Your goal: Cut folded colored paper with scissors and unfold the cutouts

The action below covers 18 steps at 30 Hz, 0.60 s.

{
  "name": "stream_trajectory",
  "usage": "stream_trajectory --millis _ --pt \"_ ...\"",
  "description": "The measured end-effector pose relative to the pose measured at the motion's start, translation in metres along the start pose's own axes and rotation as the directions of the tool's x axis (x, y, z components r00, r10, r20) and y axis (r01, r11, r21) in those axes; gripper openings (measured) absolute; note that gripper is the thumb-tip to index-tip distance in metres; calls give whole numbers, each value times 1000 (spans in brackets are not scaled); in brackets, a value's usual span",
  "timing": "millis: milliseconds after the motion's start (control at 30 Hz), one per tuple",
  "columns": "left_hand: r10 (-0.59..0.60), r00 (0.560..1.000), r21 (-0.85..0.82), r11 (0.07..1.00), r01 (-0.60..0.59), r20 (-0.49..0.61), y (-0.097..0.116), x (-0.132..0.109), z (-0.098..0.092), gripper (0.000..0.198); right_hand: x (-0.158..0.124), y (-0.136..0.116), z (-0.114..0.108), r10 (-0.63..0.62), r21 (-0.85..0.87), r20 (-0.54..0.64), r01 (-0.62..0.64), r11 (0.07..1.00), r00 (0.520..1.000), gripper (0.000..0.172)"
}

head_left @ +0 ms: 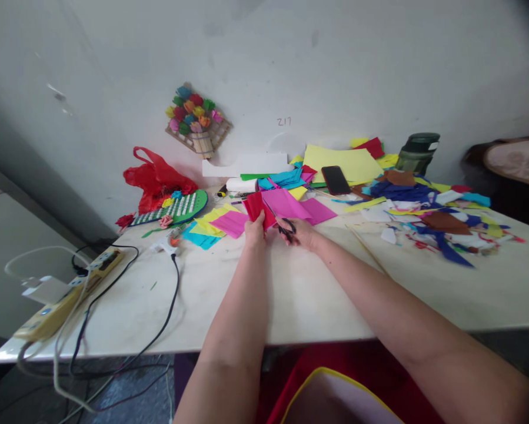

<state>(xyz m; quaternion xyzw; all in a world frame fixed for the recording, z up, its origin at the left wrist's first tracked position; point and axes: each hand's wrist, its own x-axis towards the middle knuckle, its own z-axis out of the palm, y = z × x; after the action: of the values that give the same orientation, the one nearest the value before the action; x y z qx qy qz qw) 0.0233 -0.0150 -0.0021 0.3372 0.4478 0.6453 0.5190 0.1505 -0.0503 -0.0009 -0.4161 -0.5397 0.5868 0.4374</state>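
Observation:
My left hand (256,229) is closed on a piece of red paper (256,205), held up just above the table. In my right hand (300,234) is a pair of scissors (286,229) with dark handles, its blades pointing up and left along the right side of the red paper. Whether the blades are cutting into it I cannot make out. Just behind the hands lie sheets of magenta paper (319,211). To the left are a pink piece (231,224), yellow sheets (209,219) and blue paper (201,238).
A glue gun (166,242) and a power strip (76,288) with trailing cords lie left. Behind are a red plastic bag (156,174) and a phone (335,180). Paper scraps (445,222) and a green bottle (418,153) stand right. A thin stick (368,250) lies near my right forearm.

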Motion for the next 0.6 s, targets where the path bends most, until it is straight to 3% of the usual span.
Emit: stream_trajectory --millis 600 --pt "-4 1000 2 1000 4 -13 3 0 -2 27 0 -1 2 -46 -70 -20 44 997 999 33"
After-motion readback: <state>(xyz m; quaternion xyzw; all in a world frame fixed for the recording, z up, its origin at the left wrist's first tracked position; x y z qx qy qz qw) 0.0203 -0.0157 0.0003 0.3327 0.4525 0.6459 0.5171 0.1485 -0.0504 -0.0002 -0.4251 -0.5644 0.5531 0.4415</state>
